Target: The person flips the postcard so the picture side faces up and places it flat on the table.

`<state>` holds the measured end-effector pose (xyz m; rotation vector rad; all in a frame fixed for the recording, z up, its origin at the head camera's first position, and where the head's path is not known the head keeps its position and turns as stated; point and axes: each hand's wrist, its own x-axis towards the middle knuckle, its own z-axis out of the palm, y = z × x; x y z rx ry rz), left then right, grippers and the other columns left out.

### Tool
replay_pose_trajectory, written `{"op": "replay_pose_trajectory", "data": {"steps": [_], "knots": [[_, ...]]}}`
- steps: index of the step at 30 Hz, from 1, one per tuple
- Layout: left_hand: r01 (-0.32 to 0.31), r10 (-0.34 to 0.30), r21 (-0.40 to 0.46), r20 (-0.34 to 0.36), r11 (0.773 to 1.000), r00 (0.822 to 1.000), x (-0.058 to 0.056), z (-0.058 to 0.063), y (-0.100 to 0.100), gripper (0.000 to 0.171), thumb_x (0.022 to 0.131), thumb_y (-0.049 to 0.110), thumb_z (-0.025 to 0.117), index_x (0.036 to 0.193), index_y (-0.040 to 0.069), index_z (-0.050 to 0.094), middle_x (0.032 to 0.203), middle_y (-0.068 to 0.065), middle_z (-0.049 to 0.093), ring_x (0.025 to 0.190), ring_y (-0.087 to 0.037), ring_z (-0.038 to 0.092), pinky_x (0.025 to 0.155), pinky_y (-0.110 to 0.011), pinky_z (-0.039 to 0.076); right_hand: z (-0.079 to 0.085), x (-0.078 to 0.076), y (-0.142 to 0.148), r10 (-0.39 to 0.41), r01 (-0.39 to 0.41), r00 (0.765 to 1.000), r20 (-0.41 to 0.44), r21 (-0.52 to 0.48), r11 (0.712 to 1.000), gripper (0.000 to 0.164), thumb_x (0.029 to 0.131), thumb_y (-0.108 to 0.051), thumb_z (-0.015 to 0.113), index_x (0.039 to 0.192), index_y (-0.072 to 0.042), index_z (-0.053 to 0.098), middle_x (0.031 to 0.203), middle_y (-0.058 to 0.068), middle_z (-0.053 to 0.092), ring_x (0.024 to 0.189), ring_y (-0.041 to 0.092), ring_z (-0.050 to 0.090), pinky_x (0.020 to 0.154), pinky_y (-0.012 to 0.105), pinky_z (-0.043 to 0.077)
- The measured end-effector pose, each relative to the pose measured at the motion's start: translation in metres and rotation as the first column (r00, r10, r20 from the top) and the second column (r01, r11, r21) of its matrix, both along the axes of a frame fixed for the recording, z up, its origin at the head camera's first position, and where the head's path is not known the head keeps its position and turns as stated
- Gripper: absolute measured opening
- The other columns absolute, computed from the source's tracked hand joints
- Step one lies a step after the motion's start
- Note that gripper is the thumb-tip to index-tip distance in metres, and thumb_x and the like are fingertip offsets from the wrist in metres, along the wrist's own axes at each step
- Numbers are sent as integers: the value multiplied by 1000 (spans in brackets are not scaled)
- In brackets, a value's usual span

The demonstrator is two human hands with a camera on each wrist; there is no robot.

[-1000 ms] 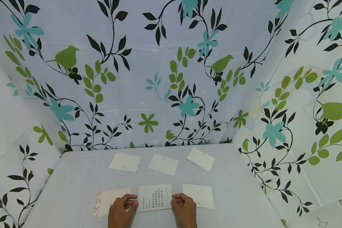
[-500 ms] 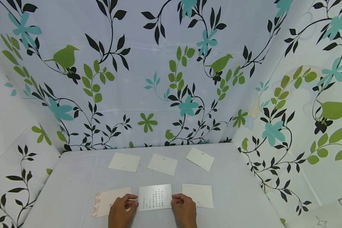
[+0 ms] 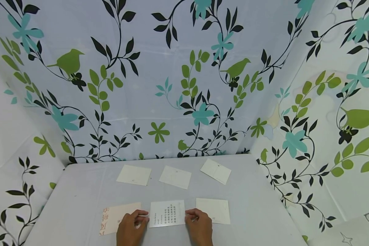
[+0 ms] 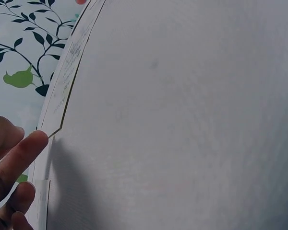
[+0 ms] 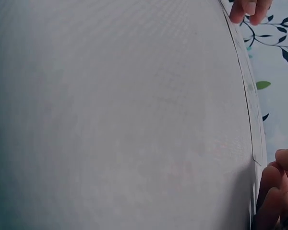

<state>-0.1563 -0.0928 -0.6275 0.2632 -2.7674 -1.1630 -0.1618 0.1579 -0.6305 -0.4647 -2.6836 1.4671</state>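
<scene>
A white card (image 3: 167, 213) printed with lines of dark text lies between my two hands, near the front of the table. My left hand (image 3: 132, 225) pinches its left edge between thumb and fingers; in the left wrist view a fingertip (image 4: 38, 139) meets the card's corner. At the right edge, my right hand (image 3: 200, 225) pinches the card the same way, with its curled fingers (image 5: 271, 184) by the corner in the right wrist view. A pale pink card (image 3: 120, 217) with orange characters is partly hidden behind my left hand. Beside my right hand lies a blank cream card (image 3: 216, 210).
Farther back on the white table (image 3: 80, 194) lie a left cream card (image 3: 134, 175), a middle one, the pale card (image 3: 175, 177), and a tilted right card (image 3: 216, 171). A cloth (image 3: 160, 68) printed with leaves and birds hangs behind and along the sides.
The held card's surface flashed silvery half a second ago and is now white again, its far edge slightly lower. Both hands keep their places.
</scene>
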Motion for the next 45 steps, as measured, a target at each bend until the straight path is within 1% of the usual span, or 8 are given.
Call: {"op": "replay_pose_trajectory", "data": {"steps": [4,7,13,23,28,34,42,45], "knots": [[-3,3,0,-7,1000,1000,0,2,3,14,89,16,81,103,16,80,82,11,76,75,-8,48,67,-26,40,1,0,3,-28,28,999,-18,-8,1000,12,86,-13,78,92,-23,79,80,-10,70,70,11,60,61,24,46],[-4,4,1,5,1000,1000,0,3,6,14,88,16,80,102,17,80,80,12,73,74,-8,45,67,-26,38,-1,-1,6,-50,50,998,-31,-5,999,13,86,-13,78,92,-24,79,80,-11,70,68,10,60,60,24,46],[24,-24,19,36,1000,999,-1,4,12,15,87,14,79,101,19,79,81,13,72,76,-8,46,69,-27,39,-3,-2,12,-84,85,995,-51,17,996,14,86,-15,80,91,-27,79,79,-14,69,67,7,61,60,23,46],[59,-59,7,-31,998,998,1,-2,23,18,86,15,84,100,24,78,78,18,70,73,-4,43,68,-24,39,0,1,20,-102,103,992,-78,11,995,14,85,-13,81,91,-26,79,78,-12,70,65,6,59,59,23,45],[61,-60,9,-28,998,998,-1,-3,26,18,87,16,83,100,27,79,79,19,70,73,-3,43,68,-24,39,1,0,22,-124,125,991,-58,14,992,13,84,-15,81,90,-26,79,78,-12,70,65,7,59,58,24,44],[57,-57,13,4,998,998,0,1,28,15,88,16,80,101,22,79,78,16,69,73,-5,43,67,-25,37,1,2,24,-139,141,989,-52,23,990,12,84,-16,80,90,-26,79,78,-12,70,65,7,59,57,25,43],[75,-74,7,-27,997,997,0,1,29,15,87,15,81,100,22,79,79,16,70,73,-4,43,67,-25,38,-1,1,28,-154,156,986,-65,20,988,12,84,-16,80,90,-26,79,78,-12,70,65,7,59,57,25,43],[75,-75,3,-32,997,997,0,0,30,15,87,16,81,100,23,79,79,17,70,73,-4,43,67,-24,38,-1,1,29,-151,152,987,-45,18,988,12,84,-16,80,90,-26,79,79,-11,70,65,8,59,57,25,43]]}}
